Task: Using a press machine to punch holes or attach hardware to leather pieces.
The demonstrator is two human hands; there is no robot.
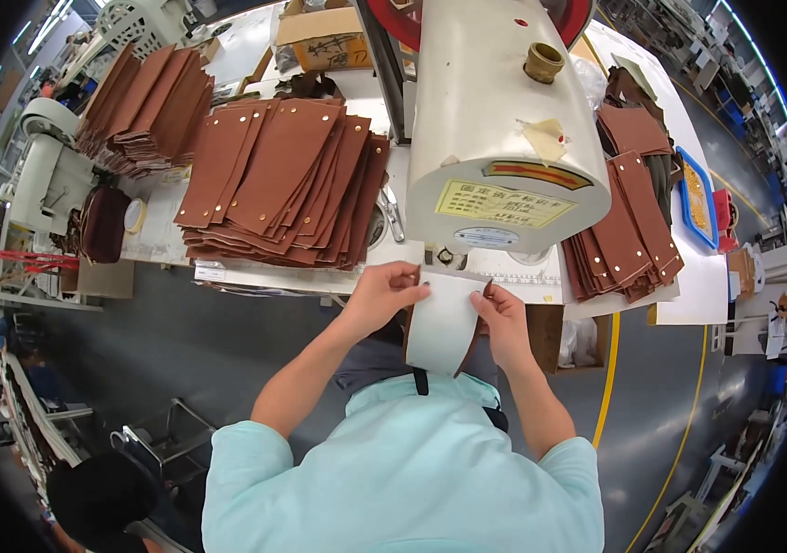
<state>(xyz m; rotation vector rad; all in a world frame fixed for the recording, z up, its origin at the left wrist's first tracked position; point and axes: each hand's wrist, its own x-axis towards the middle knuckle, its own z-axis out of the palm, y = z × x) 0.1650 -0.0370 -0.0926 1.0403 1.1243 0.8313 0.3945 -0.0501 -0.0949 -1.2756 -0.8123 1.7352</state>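
Between my hands hangs a leather panel (442, 330), its pale whitish side facing up and thin brown edges showing. My left hand (384, 297) pinches its far left corner, and my right hand (502, 318) pinches the far right one, thumbs on top. The panel's far edge lies at the front of a large cream press machine (504, 111), just under its rounded head. The near end curves down toward my waist. To the left, a big stack of brown leather panels (274, 175) with metal snaps at the corners covers the table. More snap-fitted brown panels (628, 230) lie on the right.
Further left stands another stack of brown panels (149, 106). A blue tray (696, 198) of small gold-coloured parts sits at the far right, beside a red bin (725, 217). Behind are a cardboard box (324, 37) and a dark metal post (384, 74). A ruler strip (527, 279) runs along the table's front edge.
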